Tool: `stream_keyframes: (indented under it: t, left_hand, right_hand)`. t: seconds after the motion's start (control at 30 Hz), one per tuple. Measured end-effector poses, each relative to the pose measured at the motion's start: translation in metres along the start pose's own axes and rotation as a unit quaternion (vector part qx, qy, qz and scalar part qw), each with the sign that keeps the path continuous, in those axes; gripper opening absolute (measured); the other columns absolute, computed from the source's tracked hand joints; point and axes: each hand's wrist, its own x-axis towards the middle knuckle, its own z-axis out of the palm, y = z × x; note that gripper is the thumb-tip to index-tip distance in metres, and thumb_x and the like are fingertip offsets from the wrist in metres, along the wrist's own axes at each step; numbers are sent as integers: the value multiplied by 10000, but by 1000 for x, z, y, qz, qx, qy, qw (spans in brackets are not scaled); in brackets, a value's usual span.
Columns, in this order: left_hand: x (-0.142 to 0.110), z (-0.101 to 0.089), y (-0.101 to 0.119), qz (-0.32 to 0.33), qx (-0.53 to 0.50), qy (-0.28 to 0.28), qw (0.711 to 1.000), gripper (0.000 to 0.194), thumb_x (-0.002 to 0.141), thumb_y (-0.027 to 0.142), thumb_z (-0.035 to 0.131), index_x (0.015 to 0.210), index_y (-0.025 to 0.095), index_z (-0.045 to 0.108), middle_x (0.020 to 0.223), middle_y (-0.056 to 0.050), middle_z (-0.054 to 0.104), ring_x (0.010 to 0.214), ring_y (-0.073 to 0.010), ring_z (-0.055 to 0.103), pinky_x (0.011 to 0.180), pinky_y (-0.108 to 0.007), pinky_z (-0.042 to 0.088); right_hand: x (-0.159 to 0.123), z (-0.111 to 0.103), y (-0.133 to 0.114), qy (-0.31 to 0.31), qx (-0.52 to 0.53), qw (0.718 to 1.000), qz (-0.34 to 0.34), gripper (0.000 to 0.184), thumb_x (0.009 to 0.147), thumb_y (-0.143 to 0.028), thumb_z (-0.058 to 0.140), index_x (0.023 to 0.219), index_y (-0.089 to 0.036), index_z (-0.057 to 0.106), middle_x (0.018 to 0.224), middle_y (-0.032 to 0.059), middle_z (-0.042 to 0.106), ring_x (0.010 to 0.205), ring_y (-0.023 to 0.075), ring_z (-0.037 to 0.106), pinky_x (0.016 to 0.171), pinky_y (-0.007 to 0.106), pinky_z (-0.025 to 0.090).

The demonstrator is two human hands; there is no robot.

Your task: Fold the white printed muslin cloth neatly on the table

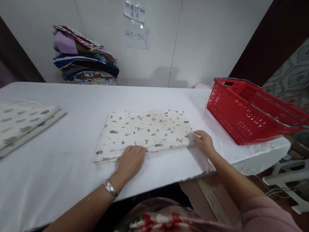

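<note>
A folded cream cloth (148,128) printed with small grey and olive figures lies flat on the white-covered table (83,128) in front of me. At its near edge, my left hand (132,162) is closed over the fabric, fingers together and thumb hidden. My right hand (205,142) pinches the right edge of the same cloth, its fingertips slightly blurred. Off to the left lies another folded cloth (10,125), white with grey cloud-like shapes, apart from both hands.
A red plastic basket (238,117) with metal handles stands at the table's right end. Folded fabrics (87,59) are stacked at the back left against the wall. Paper notes (137,36) hang on the wall. A plastic stool (301,180) stands to the right.
</note>
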Motion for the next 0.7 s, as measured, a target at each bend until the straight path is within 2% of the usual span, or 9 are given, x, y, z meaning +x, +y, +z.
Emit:
stream_keyframes:
  t: [0.07,0.13,0.23,0.4,0.57,0.7]
  left_hand:
    - [0,1,0,1,-1,2,1000,247,880,118,450,1049,128,630,937,-87,653,895,-240,567,785,-389,396]
    - [0,1,-1,-3,-3,2,1000,251,873,114,459,1057,124,630,948,-90,654,900,-240,568,781,-385,402]
    - [0,2,0,-13,-9,-3,1000,257,871,114,456,1059,129,631,954,-93,655,907,-241,571,777,-382,411]
    - [-1,2,2,-26,-20,-11,999,263,875,122,444,1059,139,633,953,-94,655,917,-242,574,784,-384,422]
    - [-1,2,1,-27,-29,-6,999,266,874,122,439,1059,135,631,946,-97,649,919,-244,572,784,-385,427]
    - [-1,2,1,-30,-30,-5,999,266,875,123,441,1061,140,630,960,-92,652,924,-244,571,783,-383,425]
  right_hand:
    - [5,-13,9,-58,14,985,159,269,838,-337,540,971,-151,680,852,65,688,769,176,618,688,276,484]
    - [8,-20,8,-130,36,962,239,248,825,-344,573,917,-139,679,638,17,641,570,128,567,541,223,438]
    - [15,-23,-3,-175,47,947,263,164,765,-289,666,787,-127,659,452,-32,532,429,89,481,440,189,376]
    - [33,-33,-16,-181,85,936,288,148,756,-250,706,762,-143,603,450,-40,531,425,84,513,424,167,401]
    - [36,-36,-22,-259,178,872,374,117,837,-210,619,817,-101,580,543,54,635,457,123,589,492,215,514]
    - [34,-37,-22,-288,175,857,389,116,875,-178,550,845,-67,570,576,97,659,491,139,621,563,246,558]
